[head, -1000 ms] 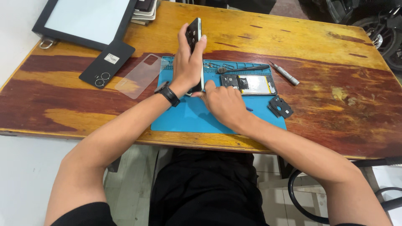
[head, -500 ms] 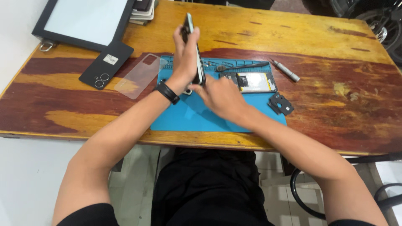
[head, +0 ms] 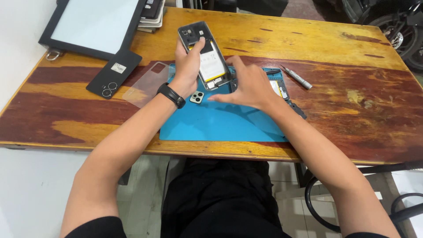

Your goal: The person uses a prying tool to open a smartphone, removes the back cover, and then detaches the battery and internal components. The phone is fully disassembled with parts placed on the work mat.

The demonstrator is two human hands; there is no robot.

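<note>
The left hand grips an opened phone, tilted up above the far edge of the blue mat on the wooden table. The right hand hovers just beside the phone's lower end, fingers spread, holding nothing. A small camera piece lies on the mat under the left wrist.

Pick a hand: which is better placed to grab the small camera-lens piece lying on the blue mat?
Right, probably. The right hand is open and free above the blue mat; the left hand grips the opened phone beside the camera-lens piece.
</note>
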